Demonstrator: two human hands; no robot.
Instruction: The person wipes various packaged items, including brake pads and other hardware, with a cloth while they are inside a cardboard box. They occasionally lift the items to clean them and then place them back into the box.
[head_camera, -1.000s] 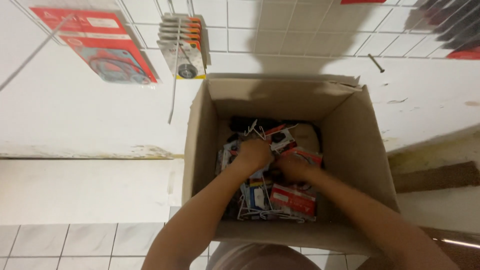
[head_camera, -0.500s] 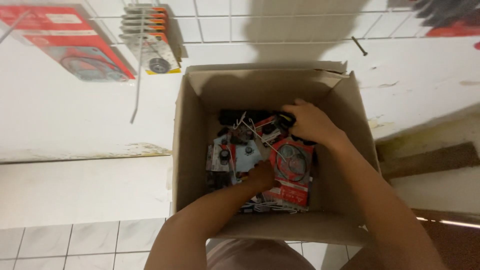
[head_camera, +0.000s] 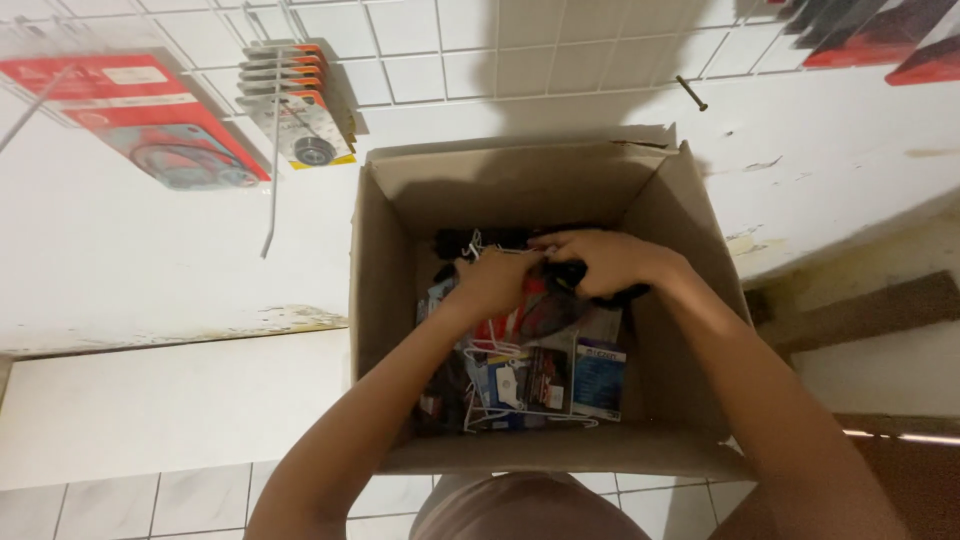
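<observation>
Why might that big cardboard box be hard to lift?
The cardboard box probably feels heavy: many packets fill its bottom. Its thin walls would likely bend a bit. It looks unlikely to tip, since it sits flat and wide.

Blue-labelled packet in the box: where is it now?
Head view: the blue-labelled packet stands at the cardboard box's near right, below the right hand, beside white wire hooks.

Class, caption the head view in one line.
Both hands reach into an open cardboard box of packaged parts.
</observation>
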